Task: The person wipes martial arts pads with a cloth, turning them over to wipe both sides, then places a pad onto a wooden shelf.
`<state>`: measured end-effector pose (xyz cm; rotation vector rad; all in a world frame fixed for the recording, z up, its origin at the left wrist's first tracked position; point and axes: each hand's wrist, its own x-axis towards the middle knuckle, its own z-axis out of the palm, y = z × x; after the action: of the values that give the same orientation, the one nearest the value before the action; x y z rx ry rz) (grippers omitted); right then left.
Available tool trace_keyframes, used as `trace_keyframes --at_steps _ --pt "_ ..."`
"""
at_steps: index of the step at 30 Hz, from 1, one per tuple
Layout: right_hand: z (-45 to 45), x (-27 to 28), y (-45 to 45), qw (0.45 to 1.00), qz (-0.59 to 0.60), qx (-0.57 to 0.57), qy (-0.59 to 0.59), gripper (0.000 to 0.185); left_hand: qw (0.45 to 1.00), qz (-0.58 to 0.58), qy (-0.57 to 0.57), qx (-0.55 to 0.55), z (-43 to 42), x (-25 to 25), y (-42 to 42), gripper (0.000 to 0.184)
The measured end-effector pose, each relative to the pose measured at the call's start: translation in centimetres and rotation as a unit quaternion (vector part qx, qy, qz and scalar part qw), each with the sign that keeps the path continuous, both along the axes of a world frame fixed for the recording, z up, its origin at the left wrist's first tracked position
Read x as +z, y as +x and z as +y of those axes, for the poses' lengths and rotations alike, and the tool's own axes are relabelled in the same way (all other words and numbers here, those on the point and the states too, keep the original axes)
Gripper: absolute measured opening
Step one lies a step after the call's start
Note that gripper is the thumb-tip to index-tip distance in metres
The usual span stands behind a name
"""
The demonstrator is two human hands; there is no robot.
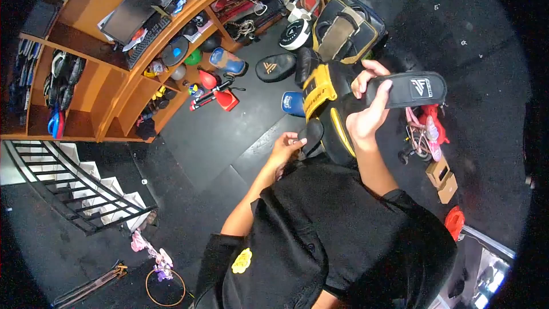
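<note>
My right hand (370, 100) is closed on one end of a black oblong pad (409, 90), with the thumb across its near side. The pad points right and bears a white angular logo and a small label. Lower and to the left, my left hand (286, 150) pinches the edge of a black rounded pad (312, 136); part of it is hidden against my black shirt. Between and beyond my hands lies black and yellow padded gear (319, 92) with dark lettering on a yellow band. I cannot tell whether either hand touches it.
Wooden shelving (123, 100) holds a monitor (130, 12) and sports gear. Black focus mitts (275, 67), a round white-topped pad (295, 34) and a large kick pad (349, 31) lie on the floor ahead. A stair railing (68, 186) is at left, a small pink bicycle (420, 134) at right.
</note>
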<state>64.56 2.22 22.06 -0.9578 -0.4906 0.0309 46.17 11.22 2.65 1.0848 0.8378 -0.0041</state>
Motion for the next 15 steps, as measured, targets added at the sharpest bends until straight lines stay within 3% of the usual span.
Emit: trace_keyframes --at_steps 1,3,4,5,6,7,8,10,11,13,15 --pt "0.2 0.0 -0.2 0.999 -0.023 -0.011 -0.042 0.053 0.999 -0.004 -0.022 0.045 0.2 0.7 0.0 0.052" --pt "-0.1 0.1 -0.2 0.962 -0.14 0.0 -0.235 0.053 0.989 -0.046 -0.086 0.114 1.4 2.0 0.0 0.046" --pt "-0.4 -0.7 -0.3 0.959 -0.128 0.096 -0.234 0.052 0.991 -0.056 -0.066 0.103 2.2 3.3 0.2 0.044" --pt "-1.1 -2.3 0.5 0.903 -0.235 0.076 -0.351 0.058 0.992 -0.062 -0.049 0.093 2.8 4.9 0.6 0.041" --pt "-1.3 -1.1 0.7 0.859 -0.304 0.117 -0.394 0.069 0.992 -0.085 -0.045 0.077 3.2 6.2 1.2 0.039" --pt "-1.7 -1.0 1.0 0.817 -0.305 0.157 -0.464 0.08 0.994 -0.09 -0.027 0.062 3.7 6.7 1.8 0.04" --pt "-2.2 -1.9 1.4 0.79 -0.333 0.165 -0.488 0.085 0.993 -0.106 0.011 0.045 4.2 6.9 2.0 0.041" --pt "-3.3 -2.0 1.9 0.767 -0.267 0.242 -0.531 0.087 0.989 -0.121 0.064 0.053 5.0 8.5 3.1 0.042" --pt "-3.6 -2.9 2.1 0.772 -0.259 0.24 -0.529 0.084 0.986 -0.125 0.097 0.055 5.3 9.5 3.5 0.044" --pt "-4.4 -3.3 2.7 0.717 -0.233 0.29 -0.59 0.079 0.978 -0.127 0.149 0.066 6.0 11.0 4.2 0.05" --pt "-4.7 -5.4 3.0 0.745 -0.264 0.286 -0.542 0.07 0.97 -0.112 0.21 0.058 6.5 12.4 4.7 0.051"
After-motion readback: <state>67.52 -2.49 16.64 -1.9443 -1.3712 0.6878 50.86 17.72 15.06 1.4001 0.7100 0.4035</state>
